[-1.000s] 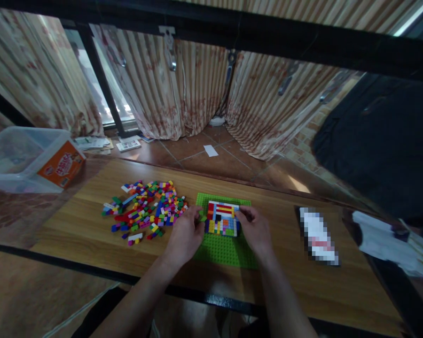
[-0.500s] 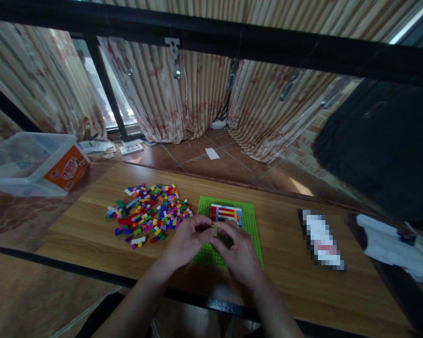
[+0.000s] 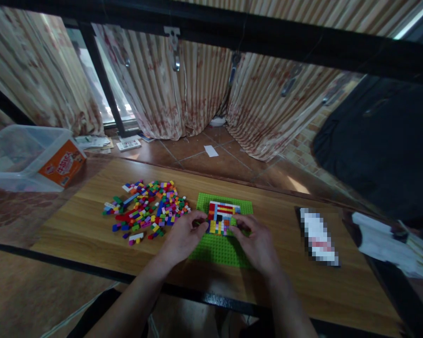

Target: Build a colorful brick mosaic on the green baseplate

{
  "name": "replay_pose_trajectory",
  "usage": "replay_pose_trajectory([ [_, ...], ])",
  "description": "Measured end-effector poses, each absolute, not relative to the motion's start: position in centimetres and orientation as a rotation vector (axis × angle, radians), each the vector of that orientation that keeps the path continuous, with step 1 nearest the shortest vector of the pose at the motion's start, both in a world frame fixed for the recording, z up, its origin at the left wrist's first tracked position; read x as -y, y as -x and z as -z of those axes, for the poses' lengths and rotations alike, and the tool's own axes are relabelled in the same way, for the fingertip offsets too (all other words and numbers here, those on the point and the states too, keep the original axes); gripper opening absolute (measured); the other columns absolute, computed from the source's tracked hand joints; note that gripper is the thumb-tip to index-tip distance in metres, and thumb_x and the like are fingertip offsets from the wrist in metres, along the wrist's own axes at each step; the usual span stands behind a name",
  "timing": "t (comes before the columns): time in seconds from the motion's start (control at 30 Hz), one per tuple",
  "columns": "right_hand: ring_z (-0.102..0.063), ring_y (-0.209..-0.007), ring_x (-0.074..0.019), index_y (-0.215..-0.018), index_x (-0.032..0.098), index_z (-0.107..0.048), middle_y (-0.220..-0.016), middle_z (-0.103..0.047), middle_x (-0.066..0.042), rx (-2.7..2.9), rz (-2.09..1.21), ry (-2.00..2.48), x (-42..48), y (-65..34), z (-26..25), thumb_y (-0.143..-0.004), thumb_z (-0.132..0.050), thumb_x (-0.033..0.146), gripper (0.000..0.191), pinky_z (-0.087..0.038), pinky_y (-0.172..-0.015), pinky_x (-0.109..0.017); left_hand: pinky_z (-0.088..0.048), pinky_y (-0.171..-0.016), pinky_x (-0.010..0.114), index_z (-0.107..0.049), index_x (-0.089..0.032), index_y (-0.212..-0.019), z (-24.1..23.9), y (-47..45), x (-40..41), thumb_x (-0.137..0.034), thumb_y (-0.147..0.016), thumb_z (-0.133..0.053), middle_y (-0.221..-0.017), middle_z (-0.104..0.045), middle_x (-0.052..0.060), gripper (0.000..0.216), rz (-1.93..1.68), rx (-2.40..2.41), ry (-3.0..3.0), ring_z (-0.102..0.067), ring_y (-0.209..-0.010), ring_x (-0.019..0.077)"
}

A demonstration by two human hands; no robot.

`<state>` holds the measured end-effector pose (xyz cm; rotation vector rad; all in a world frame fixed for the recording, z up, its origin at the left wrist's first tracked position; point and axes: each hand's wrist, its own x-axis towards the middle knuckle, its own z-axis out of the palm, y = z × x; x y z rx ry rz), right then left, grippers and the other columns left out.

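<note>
A green baseplate (image 3: 218, 249) lies on the wooden table (image 3: 91, 230), carrying a flat patch of red, white, yellow and blue bricks (image 3: 222, 213). My left hand (image 3: 183, 237) rests at the patch's left edge, fingers curled onto the bricks. My right hand (image 3: 255, 241) sits at the patch's lower right corner, fingertips pinched on a small green brick (image 3: 233, 221) there. A loose heap of small coloured bricks (image 3: 146, 211) lies just left of the baseplate.
A clear plastic box (image 3: 24, 159) with an orange label stands at the far left. A blurred white object (image 3: 317, 237) on a dark strip lies right of the plate, with white cloth (image 3: 391, 241) beyond. Curtains and a tiled floor lie behind the table.
Both hands were pressed together over the plate's front half a second ago; now they have parted, left at the patch's left edge, right at its lower right.
</note>
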<state>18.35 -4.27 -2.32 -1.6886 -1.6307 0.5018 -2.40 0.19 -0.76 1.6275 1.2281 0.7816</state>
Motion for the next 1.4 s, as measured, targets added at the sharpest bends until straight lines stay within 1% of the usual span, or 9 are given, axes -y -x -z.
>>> replay_pose_trajectory([
  [0.07, -0.063, -0.083, -0.0198, -0.106, 0.026, -0.071, -0.091, -0.068, -0.003, 1.670, -0.487, 1.669, 4.1, -18.2, 2.4, -0.087, -0.059, 0.036, 0.025, -0.051, -0.076, -0.034, -0.052, -0.070, 0.027, -0.069, -0.019, -0.093, 0.7, 2.3, -0.2, -0.019, -0.083, -0.056, -0.083, -0.073, 0.001, 0.016, -0.761, -1.238, -1.660, -0.066, -0.074, 0.0155],
  [0.2, -0.063, -0.097, -0.0222, -0.109, 0.028, -0.071, -0.102, -0.070, -0.004, 1.736, -0.446, 1.621, 3.8, -17.6, 2.4, -0.087, -0.058, 0.028, 0.025, -0.051, -0.086, -0.037, -0.052, -0.070, 0.027, -0.069, -0.019, -0.095, 1.0, 2.1, -0.2, -0.019, -0.084, -0.055, -0.086, -0.073, 0.002, 0.018, -0.744, -1.236, -1.678, -0.067, -0.076, 0.0160],
  [0.27, -0.063, -0.094, -0.0223, -0.110, 0.027, -0.070, -0.099, -0.070, -0.004, 1.743, -0.424, 1.630, 3.7, -17.4, 2.3, -0.085, -0.060, 0.028, 0.027, -0.050, -0.086, -0.038, -0.052, -0.070, 0.027, -0.069, -0.019, -0.096, 1.1, 2.1, -0.2, -0.019, -0.084, -0.055, -0.085, -0.073, 0.002, 0.019, -0.743, -1.238, -1.682, -0.067, -0.076, 0.0161],
  [0.4, -0.061, -0.088, -0.0221, -0.109, 0.026, -0.070, -0.093, -0.069, -0.003, 1.735, -0.399, 1.680, 3.6, -17.2, 2.3, -0.082, -0.064, 0.028, 0.028, -0.050, -0.083, -0.039, -0.051, -0.070, 0.027, -0.069, -0.017, -0.096, 1.1, 2.2, -0.3, -0.019, -0.085, -0.055, -0.086, -0.073, 0.002, 0.018, -0.717, -1.256, -1.699, -0.067, -0.076, 0.0165],
  [0.63, -0.062, -0.090, -0.0219, -0.104, 0.026, -0.071, -0.096, -0.070, -0.004, 1.729, -0.416, 1.663, 3.5, -17.0, 2.6, -0.085, -0.060, 0.027, 0.023, -0.050, -0.086, -0.039, -0.050, -0.068, 0.027, -0.069, -0.019, -0.097, 1.0, 2.2, -0.1, -0.020, -0.086, -0.054, -0.083, -0.072, 0.001, 0.019, -0.693, -1.260, -1.744, -0.067, -0.074, 0.0168],
  [0.87, -0.064, -0.097, -0.0229, -0.101, 0.025, -0.074, -0.101, -0.072, -0.005, 1.703, -0.399, 1.629, 3.3, -16.7, 2.9, -0.087, -0.060, 0.025, 0.020, -0.049, -0.091, -0.040, -0.051, -0.071, 0.028, -0.069, -0.018, -0.099, 0.9, 2.2, 0.0, -0.020, -0.087, -0.053, -0.088, -0.073, 0.003, 0.020, -0.662, -1.255, -1.756, -0.067, -0.077, 0.0171],
  [1.07, -0.065, -0.091, -0.0204, -0.094, 0.025, -0.076, -0.097, -0.072, -0.004, 1.651, -0.445, 1.572, 3.2, -16.7, 3.2, -0.088, -0.063, 0.025, 0.015, -0.052, -0.086, -0.036, -0.049, -0.070, 0.028, -0.069, -0.017, -0.098, 0.6, 2.1, 0.1, -0.019, -0.087, -0.053, -0.088, -0.072, 0.003, 0.019, -0.643, -1.268, -1.794, -0.066, -0.077, 0.0167],
  [1.23, -0.060, -0.092, -0.0211, -0.098, 0.026, -0.077, -0.096, -0.070, -0.005, 1.778, -0.286, 1.625, 3.5, -16.5, 3.3, -0.091, -0.060, 0.026, 0.018, -0.049, -0.085, -0.035, -0.049, -0.071, 0.028, -0.069, -0.016, -0.098, 0.7, 2.0, 0.3, -0.018, -0.088, -0.053, -0.089, -0.072, 0.004, 0.019, -0.625, -1.285, -1.800, -0.066, -0.077, 0.0167],
  [1.4, -0.055, -0.088, -0.0229, -0.104, 0.029, -0.076, -0.091, -0.067, -0.006, 1.859, 0.017, 1.836, 4.6, -15.6, 2.9, -0.092, -0.059, 0.027, 0.020, -0.042, -0.080, -0.037, -0.049, -0.071, 0.027, -0.068, -0.016, -0.100, 0.8, 2.1, 0.4, -0.017, -0.088, -0.053, -0.090, -0.072, 0.004, 0.019, -0.633, -1.282, -1.806, -0.066, -0.076, 0.0160],
])
